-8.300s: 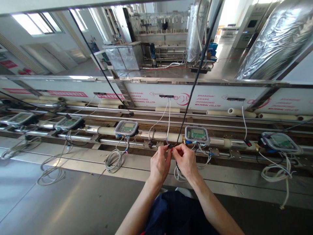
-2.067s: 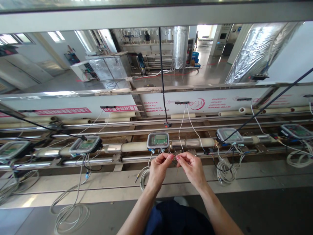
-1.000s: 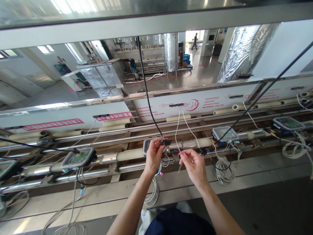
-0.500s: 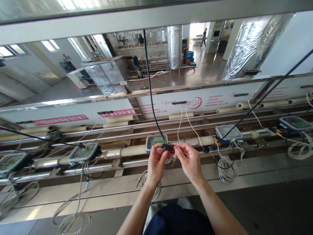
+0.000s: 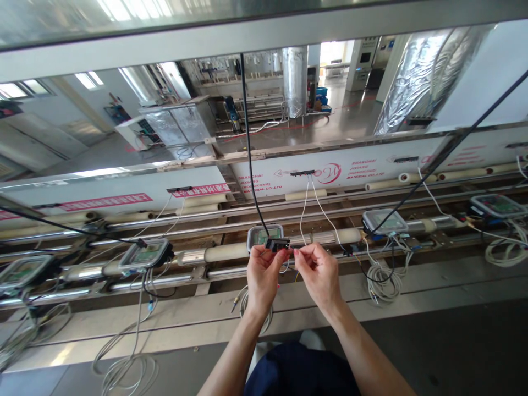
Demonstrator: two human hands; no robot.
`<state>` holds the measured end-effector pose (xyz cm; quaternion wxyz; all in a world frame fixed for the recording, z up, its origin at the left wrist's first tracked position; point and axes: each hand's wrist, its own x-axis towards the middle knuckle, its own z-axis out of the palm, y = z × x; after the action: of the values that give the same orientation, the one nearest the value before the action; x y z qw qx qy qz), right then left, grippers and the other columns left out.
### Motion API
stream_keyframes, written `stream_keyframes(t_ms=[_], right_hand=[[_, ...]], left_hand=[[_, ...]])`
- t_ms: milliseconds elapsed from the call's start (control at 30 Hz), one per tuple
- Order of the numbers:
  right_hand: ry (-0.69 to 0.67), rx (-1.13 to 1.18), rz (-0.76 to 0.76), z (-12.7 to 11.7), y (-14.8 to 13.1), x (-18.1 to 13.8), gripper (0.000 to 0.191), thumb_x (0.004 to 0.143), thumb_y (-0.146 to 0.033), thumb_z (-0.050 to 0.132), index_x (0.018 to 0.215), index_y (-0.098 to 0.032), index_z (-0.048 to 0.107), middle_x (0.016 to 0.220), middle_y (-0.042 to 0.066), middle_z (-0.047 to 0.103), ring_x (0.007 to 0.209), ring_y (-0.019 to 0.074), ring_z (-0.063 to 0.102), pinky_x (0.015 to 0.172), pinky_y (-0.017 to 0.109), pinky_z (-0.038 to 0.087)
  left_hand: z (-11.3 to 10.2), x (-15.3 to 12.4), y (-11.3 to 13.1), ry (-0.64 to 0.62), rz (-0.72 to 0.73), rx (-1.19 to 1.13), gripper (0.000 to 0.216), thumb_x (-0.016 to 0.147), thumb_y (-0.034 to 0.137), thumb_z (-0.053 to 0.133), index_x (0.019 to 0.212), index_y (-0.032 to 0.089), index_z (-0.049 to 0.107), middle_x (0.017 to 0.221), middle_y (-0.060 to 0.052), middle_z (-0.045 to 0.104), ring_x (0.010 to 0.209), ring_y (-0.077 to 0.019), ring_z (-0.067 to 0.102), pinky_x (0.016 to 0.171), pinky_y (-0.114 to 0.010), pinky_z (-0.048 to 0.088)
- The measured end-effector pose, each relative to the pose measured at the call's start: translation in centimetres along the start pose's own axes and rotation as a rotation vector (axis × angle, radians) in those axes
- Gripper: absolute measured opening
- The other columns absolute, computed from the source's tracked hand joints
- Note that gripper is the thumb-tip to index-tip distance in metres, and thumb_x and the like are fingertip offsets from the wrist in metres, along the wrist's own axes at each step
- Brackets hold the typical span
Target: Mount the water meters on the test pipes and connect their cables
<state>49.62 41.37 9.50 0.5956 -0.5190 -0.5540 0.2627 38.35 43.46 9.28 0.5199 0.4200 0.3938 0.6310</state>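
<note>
My left hand (image 5: 264,273) is closed on a small black connector block (image 5: 277,243), thumb in front and fingers behind. A black cable (image 5: 248,143) hangs down from the upper beam to this block. Just to its right, my right hand (image 5: 317,269) pinches a thin wire at the block's right end; the wire is mostly hidden by the fingertips. Right behind the block sits a clear-lidded box (image 5: 266,231) with a green circuit board inside. A coil of grey cable (image 5: 243,302) hangs partly behind my left wrist.
Similar clear-lidded boxes (image 5: 384,221) line the metal rollers (image 5: 231,252) on both sides, with coiled grey cables (image 5: 385,283) below. Another black cable (image 5: 462,140) slants across the right. A metal beam (image 5: 165,47) crosses overhead.
The black block has turned and shifted slightly left in my left hand. My right fingertips have moved a little away from it. A person walking in the background has left view.
</note>
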Motion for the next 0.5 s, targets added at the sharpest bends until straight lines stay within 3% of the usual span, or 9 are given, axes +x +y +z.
stream_keyframes(t_ms=[500], right_hand=[[0.014,-0.122,-0.071,0.53,-0.83,-0.11,0.018,0.082,-0.028,0.054,0.067,-0.019,0.053,0.053,-0.003,0.055,0.044,0.0081,0.047,0.047,0.02,0.036]], left_hand=[[-0.02,-0.51,0.34,0.05,0.039,0.046,0.035,0.067,0.019,0.071,0.082,0.02,0.04,0.08,-0.003,0.072,0.077,-0.0168,0.068,0.072,-0.027,0.052]])
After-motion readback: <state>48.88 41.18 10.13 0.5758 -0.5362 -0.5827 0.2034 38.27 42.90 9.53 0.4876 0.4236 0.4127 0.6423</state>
